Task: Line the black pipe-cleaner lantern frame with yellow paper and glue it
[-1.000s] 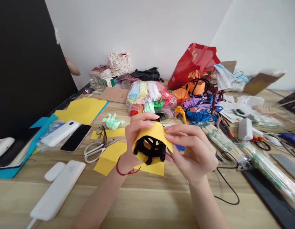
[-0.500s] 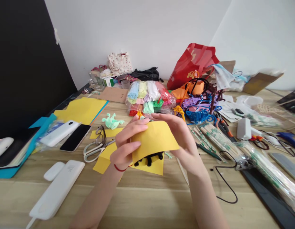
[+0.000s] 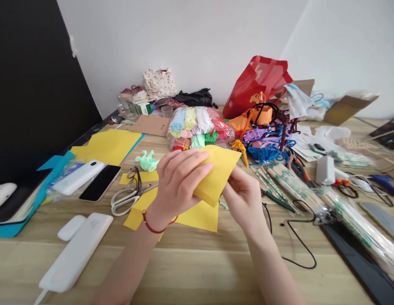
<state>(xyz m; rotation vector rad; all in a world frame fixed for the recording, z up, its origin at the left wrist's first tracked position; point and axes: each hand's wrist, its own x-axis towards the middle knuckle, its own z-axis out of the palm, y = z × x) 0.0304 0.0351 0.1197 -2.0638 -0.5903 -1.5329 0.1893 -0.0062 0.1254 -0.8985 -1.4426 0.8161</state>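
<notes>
A bent piece of yellow paper (image 3: 217,173) is held up over the table between both hands. My left hand (image 3: 182,180) is closed on it, the fingers lying across its front face. My right hand (image 3: 243,195) grips the paper's right side from behind, its fingertips hidden. Whatever lies behind the paper cannot be seen. Below the hands more yellow paper (image 3: 201,216) lies flat on the table. White-handled scissors (image 3: 125,201) and a pair of glasses (image 3: 134,180) rest left of my left hand, near a mint-green pipe-cleaner figure (image 3: 148,161).
A phone (image 3: 100,183) and a white power strip (image 3: 77,254) lie to the left. Bags of coloured pipe cleaners (image 3: 199,123) stand behind the hands, with a red bag (image 3: 258,84) farther back. Pliers (image 3: 298,167), wrapped sticks (image 3: 292,182) and a black cord (image 3: 308,243) lie right.
The yellow paper has turned and tilted, and the black fuzzy piece beneath it is now out of sight. My left hand has moved farther across it; my right hand has curled in behind.
</notes>
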